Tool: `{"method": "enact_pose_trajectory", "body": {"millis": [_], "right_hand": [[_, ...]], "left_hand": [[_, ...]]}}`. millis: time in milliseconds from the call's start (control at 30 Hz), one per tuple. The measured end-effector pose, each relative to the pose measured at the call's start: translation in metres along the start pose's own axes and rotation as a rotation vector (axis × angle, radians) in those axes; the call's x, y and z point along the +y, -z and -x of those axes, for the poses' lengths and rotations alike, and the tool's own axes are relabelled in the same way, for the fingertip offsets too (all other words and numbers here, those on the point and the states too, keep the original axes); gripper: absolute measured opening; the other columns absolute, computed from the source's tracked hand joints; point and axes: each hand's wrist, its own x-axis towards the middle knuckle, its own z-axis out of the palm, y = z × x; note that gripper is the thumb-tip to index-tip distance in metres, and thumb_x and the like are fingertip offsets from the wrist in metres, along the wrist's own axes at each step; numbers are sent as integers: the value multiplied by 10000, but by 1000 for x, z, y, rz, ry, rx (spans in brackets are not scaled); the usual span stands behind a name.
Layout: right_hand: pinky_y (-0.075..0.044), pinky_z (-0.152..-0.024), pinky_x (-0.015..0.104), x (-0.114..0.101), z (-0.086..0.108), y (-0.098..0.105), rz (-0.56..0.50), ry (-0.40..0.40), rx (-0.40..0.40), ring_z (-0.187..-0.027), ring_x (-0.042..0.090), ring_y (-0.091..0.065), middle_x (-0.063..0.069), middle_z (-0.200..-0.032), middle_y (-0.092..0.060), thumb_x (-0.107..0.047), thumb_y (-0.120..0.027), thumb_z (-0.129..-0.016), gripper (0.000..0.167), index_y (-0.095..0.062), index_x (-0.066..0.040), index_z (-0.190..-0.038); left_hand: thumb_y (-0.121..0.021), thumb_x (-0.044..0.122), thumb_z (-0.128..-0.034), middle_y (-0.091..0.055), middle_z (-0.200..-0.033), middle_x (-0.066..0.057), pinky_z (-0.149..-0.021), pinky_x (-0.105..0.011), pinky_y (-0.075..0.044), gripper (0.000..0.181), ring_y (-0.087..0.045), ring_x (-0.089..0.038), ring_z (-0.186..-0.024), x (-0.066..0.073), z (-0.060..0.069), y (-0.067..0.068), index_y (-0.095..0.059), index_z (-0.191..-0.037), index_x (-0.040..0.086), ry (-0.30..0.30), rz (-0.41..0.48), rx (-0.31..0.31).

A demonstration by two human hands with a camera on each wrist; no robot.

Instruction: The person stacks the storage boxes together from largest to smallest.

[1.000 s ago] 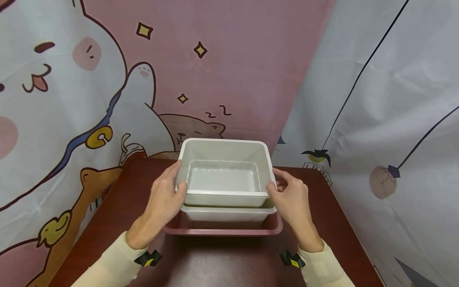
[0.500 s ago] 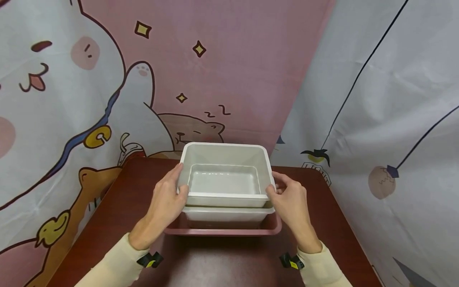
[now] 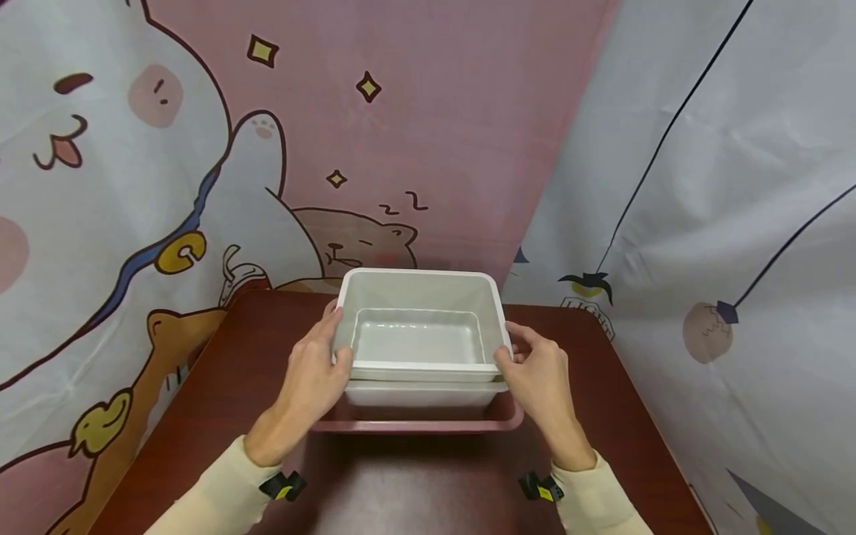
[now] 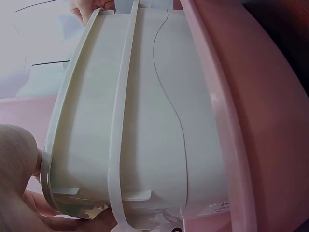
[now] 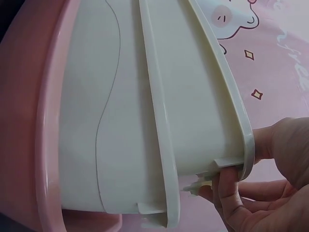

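Note:
A white rectangular plastic basin (image 3: pixel 428 370) is held by its sides, bare inside. My left hand (image 3: pixel 310 375) grips its left rim, thumb on top and fingers below. On the right rim my right hand (image 3: pixel 540 375) does the same. A second white basin (image 3: pixel 421 394) sits directly beneath, with the upper one partly nested in it. Both stand within a pink basin (image 3: pixel 417 426). In the right wrist view, fingertips (image 5: pixel 227 186) curl under the upper rim, above the second rim (image 5: pixel 161 121). The left wrist view shows the pink rim (image 4: pixel 231 130) lowest.
The pink basin stands on a dark red-brown table (image 3: pixel 428 490). Behind the table hangs a cartoon-printed cloth (image 3: pixel 435 111), close to the back edge. A pale printed cloth (image 3: pixel 735 223) hangs on the right side.
The upper white basin has come down a little, and the gap between it and the second basin is smaller. Both hands moved down with it, keeping their grip.

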Motion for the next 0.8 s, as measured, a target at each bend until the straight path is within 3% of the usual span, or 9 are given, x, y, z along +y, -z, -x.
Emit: {"method": "enact_pose_trajectory", "body": {"millis": [333,533,800], "right_hand": [[-537,-710,207,7,-2,-6,-4,-9,-16,-874,296,-727,206,-1066,-848,-87,-744,-1035,456,-775,-5,-1483],[-510,-705,229,13,-3,-13,15,2,-20,-871,282,-707,198,-1038,-838,-104,-768,-1026,478,-765,8,-1490],[-471,-675,249,18,-2,-17,41,7,-33,-817,234,-654,170,-979,-827,-123,-788,-1023,458,-786,11,-1462]], "left_hand": [[-635,49,-1017,-602,-1697,-299,-1107,-671,-618,660,-742,-452,-1384,-4,0,-3,-585,-1667,-52,42,-11,-24],[-641,66,-1008,-679,-1587,-362,-1046,-689,-615,672,-755,-498,-1279,-10,2,-7,-593,-1671,-28,49,-33,-24],[-669,57,-988,-688,-1605,-313,-1046,-689,-608,694,-702,-501,-1354,-16,4,-14,-595,-1677,14,47,-34,-36]]}}
